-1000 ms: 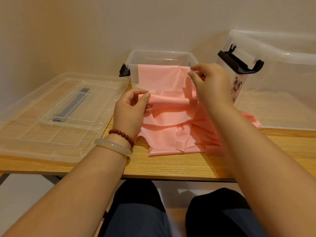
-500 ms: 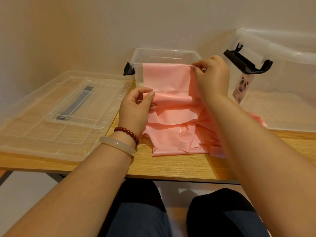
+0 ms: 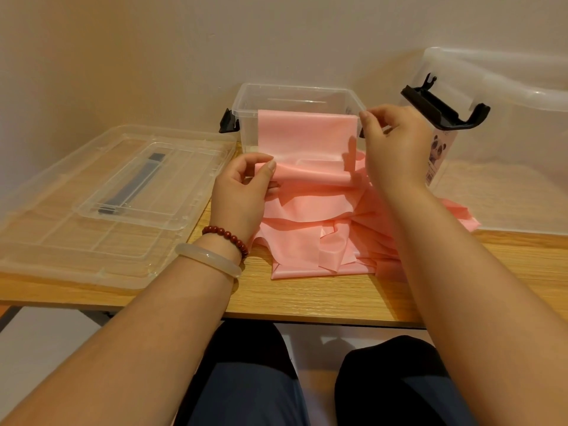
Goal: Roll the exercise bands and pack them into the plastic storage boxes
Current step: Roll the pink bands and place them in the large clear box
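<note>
Our left hand pinches the started roll of the thin pink exercise band at frame centre; our right hand pinches its top corner by the small clear plastic box. Limp, light and heaped on the table, it likely wants both edges held taut.

Likely a plain room in a home. A wood-grain table stands against a bare cream wall. It carries household goods: a small storage box of clear plastic, a large storage box with a panda label, and a loose lid.
</note>
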